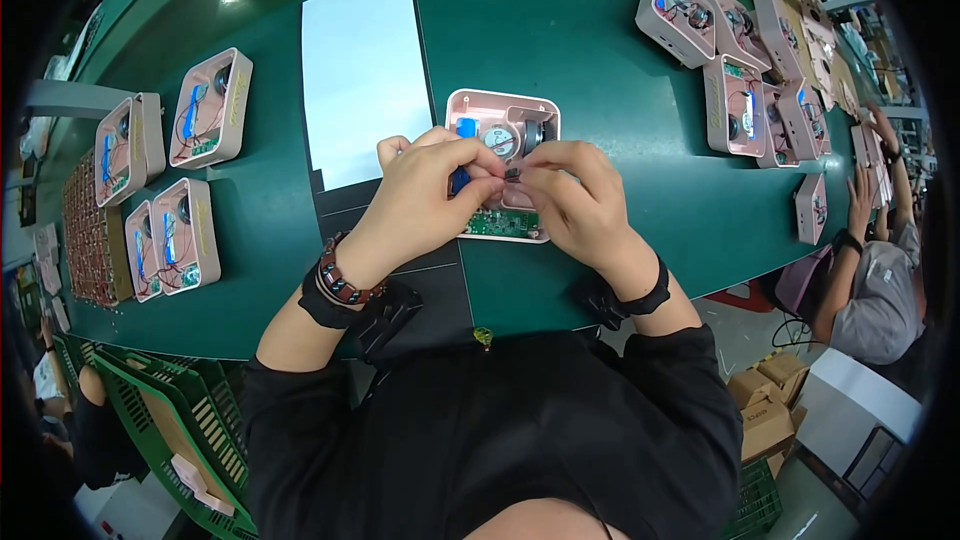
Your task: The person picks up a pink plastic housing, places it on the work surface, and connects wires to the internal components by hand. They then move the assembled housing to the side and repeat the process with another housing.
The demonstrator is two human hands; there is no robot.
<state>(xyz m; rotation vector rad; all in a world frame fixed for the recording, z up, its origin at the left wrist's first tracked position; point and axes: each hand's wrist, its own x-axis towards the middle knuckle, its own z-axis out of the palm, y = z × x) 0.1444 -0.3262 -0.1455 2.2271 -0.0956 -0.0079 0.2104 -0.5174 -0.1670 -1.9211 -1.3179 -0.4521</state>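
Pink casing (505, 101), open upward, long axis fore-and-aft

Central housing (500, 103): smooth, matt plastic. Tabletop (560, 50): smooth, softly glossy. Sleeve (690, 380): matt cloth. Carton (755, 415): matt cardboard.

We see a broad green counter (590, 50) with spots of glare near its far side. Grey floor (735, 325) at lower right, cardboard boxes (757, 420) stacked beside a pale cabinet (855, 400). Slatted green crates (218, 420) lower left.
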